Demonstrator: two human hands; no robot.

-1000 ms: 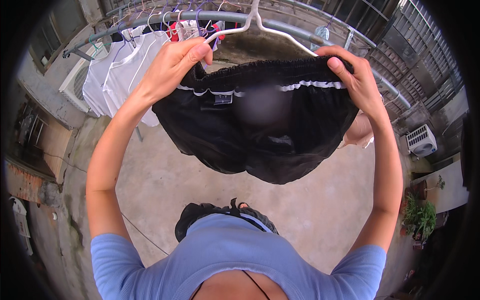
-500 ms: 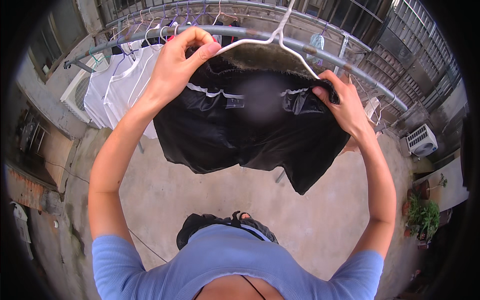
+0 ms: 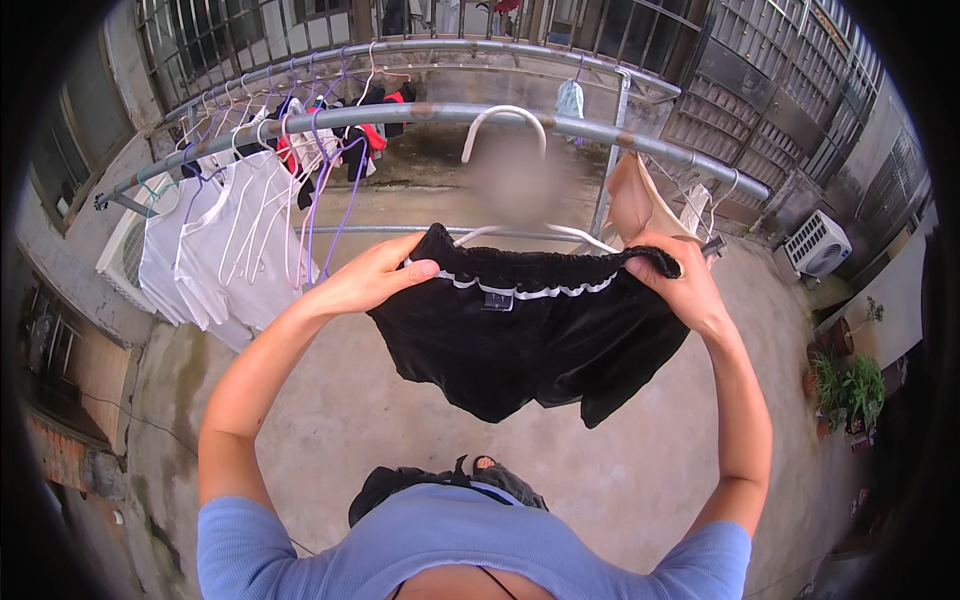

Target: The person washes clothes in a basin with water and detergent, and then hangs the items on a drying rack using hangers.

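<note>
Black, slightly shiny fabric shorts (image 3: 530, 355) with a gathered elastic waistband (image 3: 540, 263) hang stretched between both hands, below a rust-spotted grey metal rail (image 3: 420, 117). Inside, near a ruffled white strip (image 3: 560, 292), sits a small dark rectangular label (image 3: 498, 300) with pale lettering. The left hand's (image 3: 380, 280) grip is closed on one waistband end, thumb in front; the right hand's (image 3: 682, 285) grip pinches the other. Arms of a white hanger (image 3: 582, 238) show behind; its neck is blurred, and whether its hook bears on the rail I cannot tell. Beneath spreads a pale, stained concrete floor (image 3: 620, 425). White sleeveless tops (image 3: 240, 230) hang left; barred metal windows (image 3: 740, 75) stand beyond. Half a second ago, shorts and hands were higher in view, and the hook's top was cut off.
</note>
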